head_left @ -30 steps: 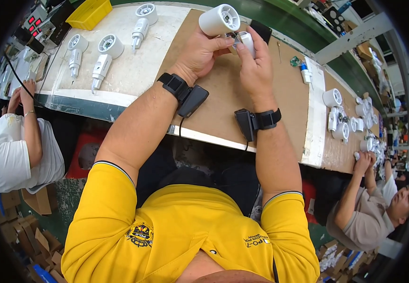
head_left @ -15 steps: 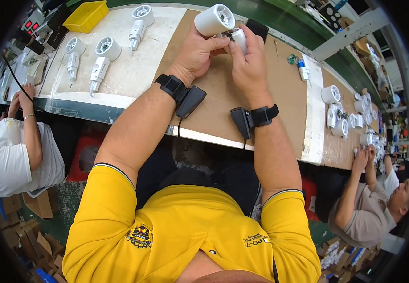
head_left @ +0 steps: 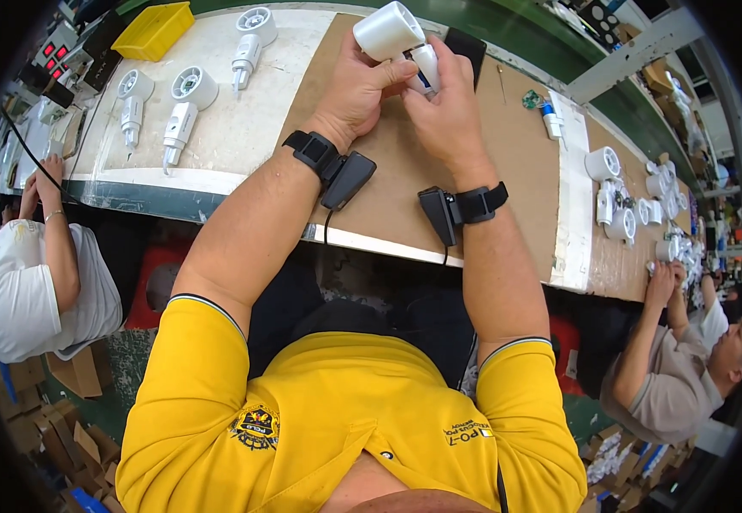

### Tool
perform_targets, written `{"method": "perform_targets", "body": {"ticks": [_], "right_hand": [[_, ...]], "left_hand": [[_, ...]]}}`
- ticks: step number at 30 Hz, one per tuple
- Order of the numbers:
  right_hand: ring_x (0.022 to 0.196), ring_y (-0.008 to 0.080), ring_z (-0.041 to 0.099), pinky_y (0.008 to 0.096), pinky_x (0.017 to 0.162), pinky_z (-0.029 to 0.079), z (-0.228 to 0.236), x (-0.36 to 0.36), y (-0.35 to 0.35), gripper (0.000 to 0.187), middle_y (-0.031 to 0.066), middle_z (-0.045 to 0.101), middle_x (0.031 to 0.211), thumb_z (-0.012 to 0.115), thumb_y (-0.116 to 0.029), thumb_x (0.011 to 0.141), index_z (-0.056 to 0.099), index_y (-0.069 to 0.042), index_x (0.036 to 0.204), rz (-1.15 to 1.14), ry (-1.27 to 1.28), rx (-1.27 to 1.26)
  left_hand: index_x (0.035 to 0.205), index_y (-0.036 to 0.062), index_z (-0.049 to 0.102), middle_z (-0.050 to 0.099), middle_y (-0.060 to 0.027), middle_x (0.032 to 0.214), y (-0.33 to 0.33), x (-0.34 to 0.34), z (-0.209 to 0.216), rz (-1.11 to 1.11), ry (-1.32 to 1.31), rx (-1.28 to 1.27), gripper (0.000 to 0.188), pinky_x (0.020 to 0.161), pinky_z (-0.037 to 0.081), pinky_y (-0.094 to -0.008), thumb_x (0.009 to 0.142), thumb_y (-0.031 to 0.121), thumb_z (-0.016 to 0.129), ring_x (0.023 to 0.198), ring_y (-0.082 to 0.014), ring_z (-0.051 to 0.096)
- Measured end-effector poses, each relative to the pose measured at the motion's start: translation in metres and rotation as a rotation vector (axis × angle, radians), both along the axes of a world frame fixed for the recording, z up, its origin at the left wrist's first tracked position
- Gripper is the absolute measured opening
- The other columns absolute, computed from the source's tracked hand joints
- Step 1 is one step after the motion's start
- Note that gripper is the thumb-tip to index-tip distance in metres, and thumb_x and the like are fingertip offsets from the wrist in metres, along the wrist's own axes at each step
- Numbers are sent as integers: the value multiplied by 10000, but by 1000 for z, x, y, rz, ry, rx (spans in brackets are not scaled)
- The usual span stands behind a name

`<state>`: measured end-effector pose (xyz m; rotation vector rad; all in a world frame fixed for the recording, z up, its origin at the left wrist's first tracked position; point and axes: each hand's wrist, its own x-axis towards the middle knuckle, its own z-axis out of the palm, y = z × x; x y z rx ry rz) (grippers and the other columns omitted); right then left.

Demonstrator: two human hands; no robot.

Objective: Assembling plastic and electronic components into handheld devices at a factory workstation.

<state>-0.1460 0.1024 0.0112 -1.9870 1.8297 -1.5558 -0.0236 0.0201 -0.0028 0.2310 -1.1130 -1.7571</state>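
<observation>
Above the far part of the brown work board, my left hand (head_left: 350, 98) is closed round a white cylindrical housing (head_left: 386, 32), tilted with its round mouth up and to the right. My right hand (head_left: 448, 111) grips a white handle-shaped shell (head_left: 426, 65) just below that housing. A strip of blue shows inside the shell. The two white pieces meet or nearly meet at my fingertips; fingers hide whether they are joined. To the right of my right hand lie a small green circuit board (head_left: 531, 100) and a blue-and-white cylinder (head_left: 550, 121).
Several white units, each a round head with a handle (head_left: 180, 128), lie at left near a yellow bin (head_left: 154, 31). A thin rod (head_left: 502, 84) lies on the board (head_left: 491, 205). More white parts (head_left: 621, 224) cover the right bench. Co-workers sit on both sides.
The housing has turned in my left hand, so its inside shows less. The shell has tilted and lowered slightly in my right hand, bringing its blue strip into view.
</observation>
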Motion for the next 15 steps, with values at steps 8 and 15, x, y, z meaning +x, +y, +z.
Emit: {"method": "perform_targets", "body": {"ticks": [8, 15], "right_hand": [[1039, 395, 539, 431, 923, 470, 2, 4, 2, 595, 218, 514, 1147, 644, -104, 786, 484, -5, 1351, -36, -28, 25], [1000, 400, 575, 452, 878, 498, -8, 1, -3, 530, 195, 551, 1123, 672, -135, 791, 521, -11, 1284, -105, 30, -45]], "left_hand": [[1297, 87, 367, 592, -125, 1193, 3, -4, -2, 22, -45, 19, 640, 835, 615, -394, 804, -84, 737, 1031, -249, 664], [1309, 79, 364, 598, -143, 1181, 7, -9, -4, 55, -36, -30, 666, 855, 607, -381, 790, -108, 737, 1042, -252, 663]]}}
